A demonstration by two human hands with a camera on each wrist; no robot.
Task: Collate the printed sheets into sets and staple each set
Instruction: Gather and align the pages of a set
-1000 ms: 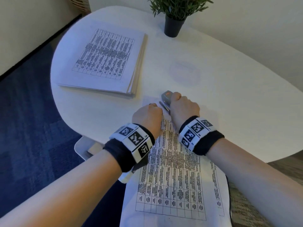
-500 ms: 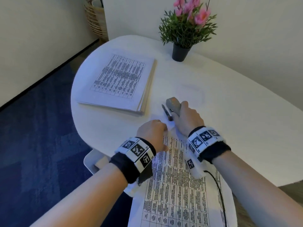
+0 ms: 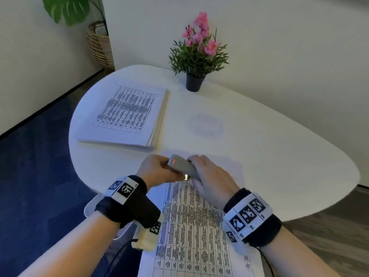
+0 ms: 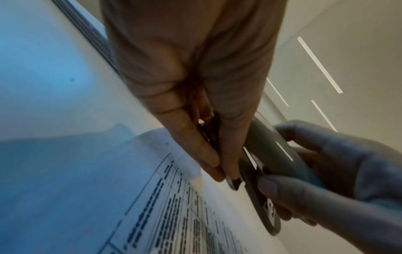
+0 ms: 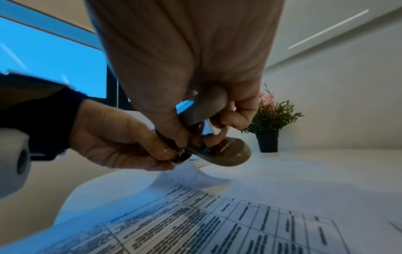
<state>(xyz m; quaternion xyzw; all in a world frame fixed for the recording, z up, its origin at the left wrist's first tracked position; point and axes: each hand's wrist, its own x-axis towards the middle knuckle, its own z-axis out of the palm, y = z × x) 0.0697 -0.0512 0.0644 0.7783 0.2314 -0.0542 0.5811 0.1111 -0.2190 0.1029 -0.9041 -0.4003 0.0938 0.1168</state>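
Hands meet at the centre of the head view, and the front of the grey stapler (image 3: 182,166) is hidden between them. The right hand (image 3: 211,180) wraps its rear; the left hand (image 3: 155,169) pinches the lower arm, though what the fingertips (image 4: 219,169) press is hard to make out. The near sheets (image 3: 191,226) run off the bottom edge. Half a second ago the stapler sat on the white table (image 3: 269,140); now it is lifted clear. The stack (image 3: 127,112) at upper left is unchanged.
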